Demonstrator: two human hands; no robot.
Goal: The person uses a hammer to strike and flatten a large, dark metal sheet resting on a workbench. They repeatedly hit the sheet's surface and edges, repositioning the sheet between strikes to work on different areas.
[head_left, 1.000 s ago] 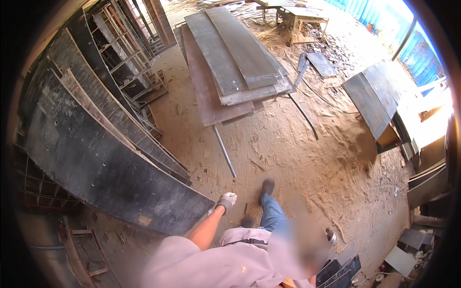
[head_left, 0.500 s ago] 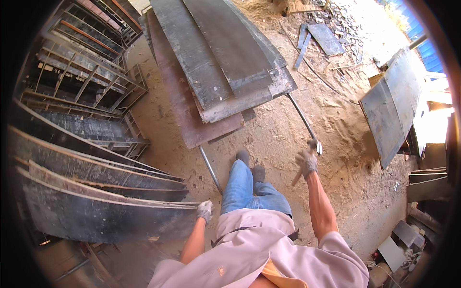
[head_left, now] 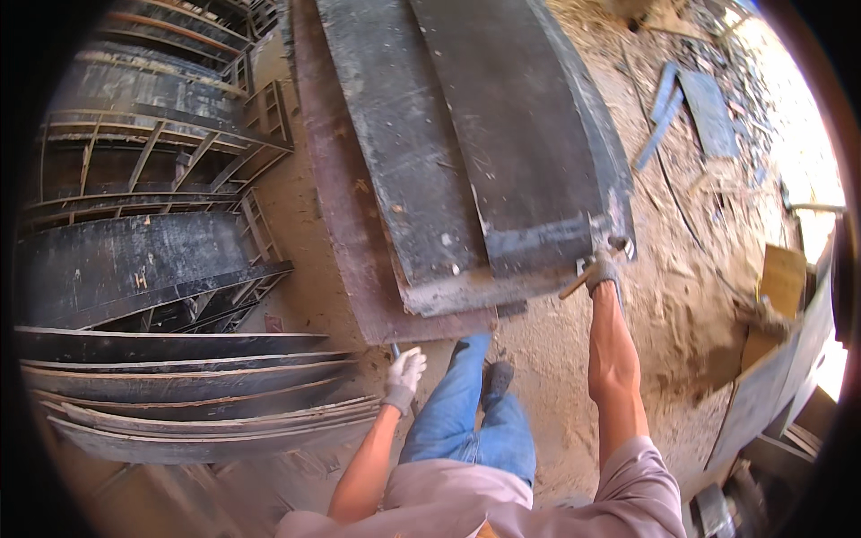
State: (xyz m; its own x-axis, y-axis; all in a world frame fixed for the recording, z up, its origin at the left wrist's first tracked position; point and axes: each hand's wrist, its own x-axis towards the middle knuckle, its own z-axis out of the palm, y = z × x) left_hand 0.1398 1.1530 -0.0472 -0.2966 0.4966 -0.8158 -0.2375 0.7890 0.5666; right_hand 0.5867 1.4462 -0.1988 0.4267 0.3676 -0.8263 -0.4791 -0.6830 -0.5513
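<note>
My right hand (head_left: 603, 273), in a grey glove, is closed around a hammer (head_left: 572, 286); its wooden handle sticks out to the left. This hand is at the near right corner of a stack of dark panels (head_left: 529, 134). My left hand (head_left: 405, 377), also gloved, has its fingers curled over a metal handle bar (head_left: 395, 351) at the near left of the stack. The panels lie flat and overlap unevenly, with a reddish-brown sheet (head_left: 345, 215) lowest on the left. My right hand covers that corner, so the bar there is hidden.
Bowed dark boards (head_left: 188, 381) stand on edge at the left, with framed panels (head_left: 143, 260) behind them. At the right, large sheets (head_left: 771, 372) lean at a tilt. Scrap strips (head_left: 708, 112) and a dark cable (head_left: 673, 193) lie on the sandy ground.
I have moved closer to the panel stack, which appears larger and nearer. Both hands have moved forward: the left from beside the standing boards to the bar, the right with the hammer to the stack's corner.
</note>
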